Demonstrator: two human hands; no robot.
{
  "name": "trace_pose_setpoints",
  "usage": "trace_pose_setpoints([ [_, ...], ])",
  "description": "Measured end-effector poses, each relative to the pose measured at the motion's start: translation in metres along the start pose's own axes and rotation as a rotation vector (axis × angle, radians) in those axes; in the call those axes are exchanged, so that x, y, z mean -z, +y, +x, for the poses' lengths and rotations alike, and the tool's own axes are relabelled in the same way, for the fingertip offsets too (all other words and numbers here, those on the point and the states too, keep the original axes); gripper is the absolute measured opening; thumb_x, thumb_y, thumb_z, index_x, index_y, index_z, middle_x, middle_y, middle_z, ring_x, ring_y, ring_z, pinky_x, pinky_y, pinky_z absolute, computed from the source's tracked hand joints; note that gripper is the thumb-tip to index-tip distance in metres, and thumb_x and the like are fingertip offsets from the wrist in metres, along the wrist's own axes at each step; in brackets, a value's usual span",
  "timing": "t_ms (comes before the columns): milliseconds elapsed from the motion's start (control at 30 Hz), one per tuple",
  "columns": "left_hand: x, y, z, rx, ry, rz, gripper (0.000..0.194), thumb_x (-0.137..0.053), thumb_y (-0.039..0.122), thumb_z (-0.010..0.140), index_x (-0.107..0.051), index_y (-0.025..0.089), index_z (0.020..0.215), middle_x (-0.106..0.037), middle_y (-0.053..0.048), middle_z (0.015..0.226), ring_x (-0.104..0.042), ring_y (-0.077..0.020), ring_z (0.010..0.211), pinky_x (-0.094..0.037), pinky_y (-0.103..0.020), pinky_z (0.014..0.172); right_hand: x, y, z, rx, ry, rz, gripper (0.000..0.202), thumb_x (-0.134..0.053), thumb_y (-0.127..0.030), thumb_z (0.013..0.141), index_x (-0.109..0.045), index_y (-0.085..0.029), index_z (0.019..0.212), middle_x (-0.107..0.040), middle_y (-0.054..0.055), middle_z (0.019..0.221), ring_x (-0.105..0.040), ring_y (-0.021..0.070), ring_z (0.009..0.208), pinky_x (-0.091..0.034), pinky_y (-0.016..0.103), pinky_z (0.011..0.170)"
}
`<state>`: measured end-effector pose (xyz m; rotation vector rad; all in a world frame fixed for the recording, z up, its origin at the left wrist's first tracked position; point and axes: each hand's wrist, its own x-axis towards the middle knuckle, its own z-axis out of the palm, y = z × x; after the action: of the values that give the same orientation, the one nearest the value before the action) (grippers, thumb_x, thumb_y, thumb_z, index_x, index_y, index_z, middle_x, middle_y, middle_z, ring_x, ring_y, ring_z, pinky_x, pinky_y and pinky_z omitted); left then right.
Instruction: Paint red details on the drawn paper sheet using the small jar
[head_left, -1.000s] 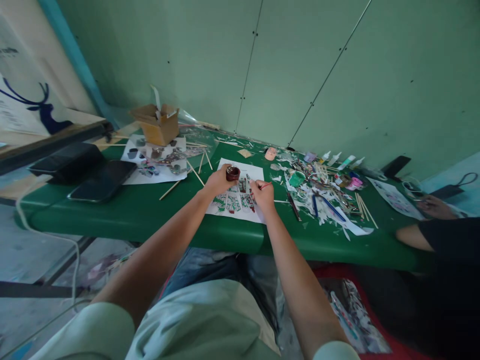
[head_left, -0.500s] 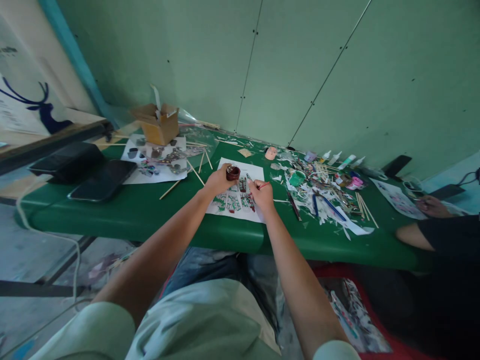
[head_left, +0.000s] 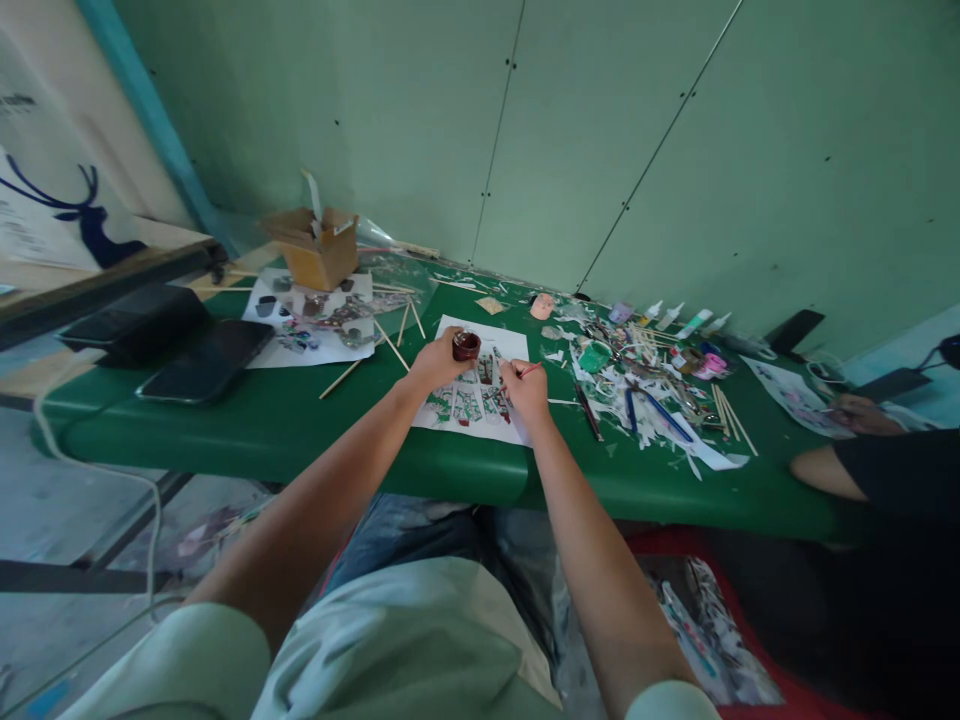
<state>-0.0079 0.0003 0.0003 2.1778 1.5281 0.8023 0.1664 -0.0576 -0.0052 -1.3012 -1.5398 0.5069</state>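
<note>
A small jar of dark red contents (head_left: 466, 346) is held in my left hand (head_left: 437, 362), above the upper left part of a white sheet (head_left: 487, 428). My right hand (head_left: 525, 388) pinches a thin red-handled tool (head_left: 532, 369) at the sheet's right side; its tip is too small to make out. Printed or painted red and green patterns cover the middle of the sheet, which lies on the green table (head_left: 360, 415) in front of me.
To the right lie paper scraps (head_left: 652, 415), blue-handled tools, a green pot (head_left: 594, 356) and small bottles. Leftward are a cardboard box (head_left: 319, 250), wooden sticks, another sheet with pieces on it and a dark phone-like slab (head_left: 206, 360). A person's arm (head_left: 829, 472) rests at far right.
My right hand has shifted very slightly with the red-handled tool. My left hand and the jar look unmoved.
</note>
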Motion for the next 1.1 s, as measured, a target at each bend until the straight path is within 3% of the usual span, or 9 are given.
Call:
trace_pose_setpoints([
  [1100,0.0023,0.0026,-0.0008,0.024,-0.028,-0.009,0.073,-0.062,0.047,0.067,-0.033,0.020,0.129,-0.059,-0.012,0.114,-0.058,-0.0297,0.101,-0.044,-0.034,0.076,0.0001,-0.0027,-0.0007,-0.005,0.041,0.013,0.042,-0.048,-0.039,0.080,-0.032,-0.021,0.046,-0.031,-0.006,0.037,-0.031,0.0080,0.037,-0.027,0.023,0.042],
])
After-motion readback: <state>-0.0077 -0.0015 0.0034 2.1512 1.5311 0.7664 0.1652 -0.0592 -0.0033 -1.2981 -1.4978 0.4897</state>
